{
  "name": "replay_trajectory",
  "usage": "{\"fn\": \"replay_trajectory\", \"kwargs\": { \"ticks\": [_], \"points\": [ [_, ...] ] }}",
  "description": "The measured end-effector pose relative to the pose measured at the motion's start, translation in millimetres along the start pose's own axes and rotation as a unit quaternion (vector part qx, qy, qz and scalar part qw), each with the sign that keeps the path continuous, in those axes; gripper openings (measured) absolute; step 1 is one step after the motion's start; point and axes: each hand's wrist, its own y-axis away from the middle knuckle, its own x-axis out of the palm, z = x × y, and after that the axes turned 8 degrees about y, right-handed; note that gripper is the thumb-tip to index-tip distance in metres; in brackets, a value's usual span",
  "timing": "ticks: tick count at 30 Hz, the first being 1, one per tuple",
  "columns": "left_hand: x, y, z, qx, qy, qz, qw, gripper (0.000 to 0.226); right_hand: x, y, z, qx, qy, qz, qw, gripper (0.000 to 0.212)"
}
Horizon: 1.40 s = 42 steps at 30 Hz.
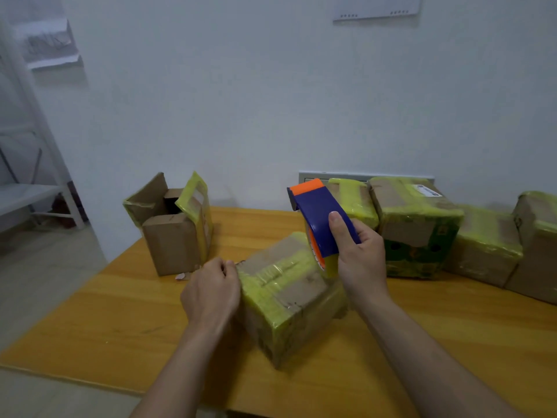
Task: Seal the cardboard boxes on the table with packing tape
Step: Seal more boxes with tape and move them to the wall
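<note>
Tape (488, 230) sealed most boxes (416, 233), not the open box (173, 239). Your right hand (358, 254) gripped the dispenser (319, 212); left hand (211, 291) pinched the near box (286, 294).

white wall (241, 86) | papers (51, 46) pinned upper left | shelf rack (30, 194) at left | grey floor (45, 282)

1. Brown cardboard box banded with yellow-green tape (286, 297): closed, skewed, centre foreground.
2. Blue-and-orange tape dispenser (319, 224): raised, tilted over that box's far edge.
3. Open-flapped brown cardboard box (171, 236): upright, far left.
4. Tape-wrapped cardboard boxes (419, 227): row, far right.
</note>
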Motion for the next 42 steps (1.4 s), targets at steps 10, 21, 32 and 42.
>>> {"fn": "replay_trajectory", "kwargs": {
  "ticks": [10, 21, 32, 42],
  "points": [
    [-47, 11, 9, 0.31, 0.062, 0.122, 0.941, 0.021, 26, 18, -18, 0.034, -0.002, -0.018, 0.999, 0.032],
    [-40, 25, 25, 0.386, 0.16, 0.213, 0.883, 0.024, 38, 6, -33, -0.004, 0.02, -0.053, 0.998, 0.033],
    [-34, 32, -16, 0.414, 0.1, 0.299, 0.854, 0.025, 48, -11, -31, 0.003, 0.021, -0.006, 1.0, 0.037],
    [-3, 70, -18, 0.347, 0.155, 0.169, 0.909, 0.031, 11, 1, -21, -0.033, 0.017, -0.114, 0.993, 0.037]
  ]
}}
